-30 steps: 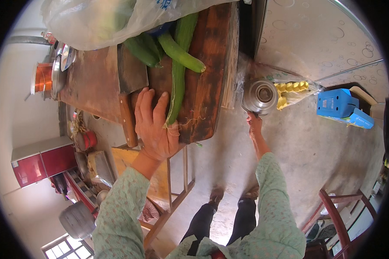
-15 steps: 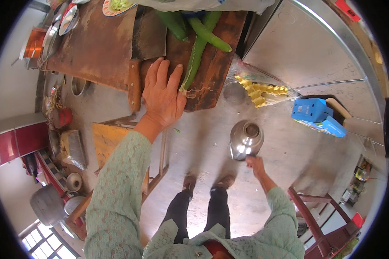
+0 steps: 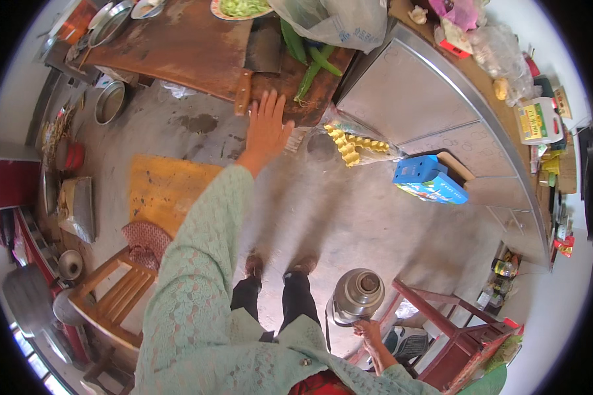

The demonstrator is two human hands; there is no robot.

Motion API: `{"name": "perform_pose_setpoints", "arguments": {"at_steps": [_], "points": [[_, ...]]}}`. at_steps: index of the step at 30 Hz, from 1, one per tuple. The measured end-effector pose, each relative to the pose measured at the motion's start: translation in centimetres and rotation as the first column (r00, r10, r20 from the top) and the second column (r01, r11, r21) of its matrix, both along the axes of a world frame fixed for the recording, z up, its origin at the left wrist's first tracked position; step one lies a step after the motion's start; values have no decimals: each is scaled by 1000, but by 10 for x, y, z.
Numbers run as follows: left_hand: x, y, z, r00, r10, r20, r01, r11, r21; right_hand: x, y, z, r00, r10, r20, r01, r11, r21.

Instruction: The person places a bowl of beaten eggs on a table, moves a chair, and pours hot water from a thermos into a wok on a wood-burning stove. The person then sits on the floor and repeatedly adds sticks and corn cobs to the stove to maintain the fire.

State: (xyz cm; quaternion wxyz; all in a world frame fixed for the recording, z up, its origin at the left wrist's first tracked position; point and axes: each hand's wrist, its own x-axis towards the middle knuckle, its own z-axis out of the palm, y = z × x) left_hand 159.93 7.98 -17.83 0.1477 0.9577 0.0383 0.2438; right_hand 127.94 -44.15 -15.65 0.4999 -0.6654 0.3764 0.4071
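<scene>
My right hand is closed on the handle of a shiny metal thermos flask, holding it upright on my right side. A round stopper sits in its mouth. My left hand is stretched out with fingers extended, its fingertips at the near edge of a dark wooden cutting board. Nothing shows in that hand. By its fingertips is the wooden handle of a cleaver, whose wide dark blade lies farther back. Long green gourds lie on the board to the right of the blade.
A plate of chopped greens and a plastic bag are at the table's far side. Yellow egg trays and a blue carton stand by the metal cabinet. A red wooden stand is at right, a wooden chair at left.
The flask has come back toward my body in my right hand. My left hand has drawn back from the board's top to its near edge, and the view has shifted.
</scene>
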Motion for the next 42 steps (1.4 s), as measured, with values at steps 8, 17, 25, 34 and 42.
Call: {"name": "perform_pose_setpoints", "arguments": {"at_steps": [8,17,25,34,42], "points": [[-252,-91,-18,702,-231,-674,-204,841,-501,-68,29,105,998,-61,22,64,988,-140],[-426,-102,-54,584,-381,-717,-263,746,-611,-102,29,145,983,129,134,-120,990,-68],[-553,-75,-49,607,-173,-776,-450,730,-514,-123,56,152,931,201,306,-225,973,44],[-811,-63,-16,560,229,-796,-746,558,-364,-135,63,125,769,590,245,-618,785,50],[-982,-98,-4,225,362,-905,-944,311,-110,-179,93,152,575,797,187,-812,584,5]]}}
